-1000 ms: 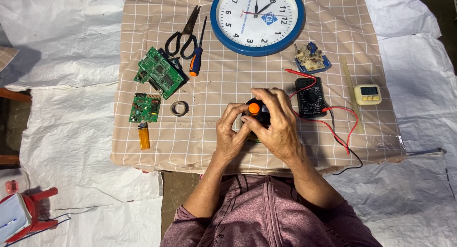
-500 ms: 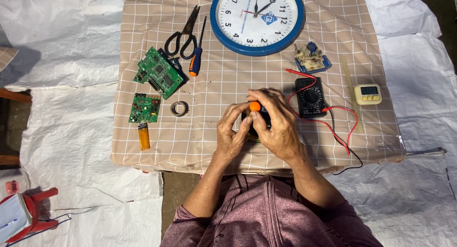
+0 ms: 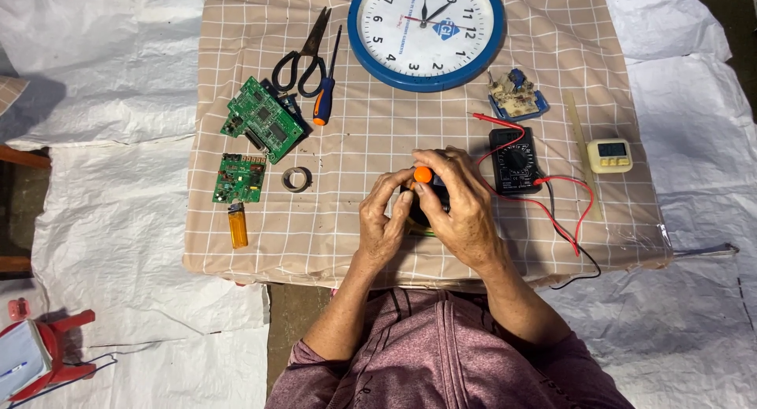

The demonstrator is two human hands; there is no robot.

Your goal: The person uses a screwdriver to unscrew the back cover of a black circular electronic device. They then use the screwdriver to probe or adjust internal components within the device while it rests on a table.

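— Nearest first?
— Left hand point(image 3: 382, 224) and right hand point(image 3: 465, 216), close to the front edge of the desk point(image 3: 260, 255). Between them, a small black thing with an orange knob point(image 3: 423, 175). On the cloth or just above it? Hard to tell.

— Fingers?
— Left fingers point(image 3: 394, 192) clamped on its near side. Right fingers point(image 3: 441, 169) wrapped over the top and far side.

— Heavy?
— Probably light, hard and smooth, maybe a bit slippery. Best held by the black body, not by the knob.

— Room around?
— Bare cloth to the left, up to the tape ring point(image 3: 296, 178), the lighter point(image 3: 236, 226) and the small green board point(image 3: 239, 178). Tight on the right: black meter point(image 3: 514, 158) just beside the right hand, red wire point(image 3: 564, 220) looping near the wrist. Easy to snag.

— Farther off?
— Big green board point(image 3: 264, 119), scissors point(image 3: 303, 50), screwdriver point(image 3: 323, 102). Last, the round blue clock point(image 3: 426, 31) at the far edge.
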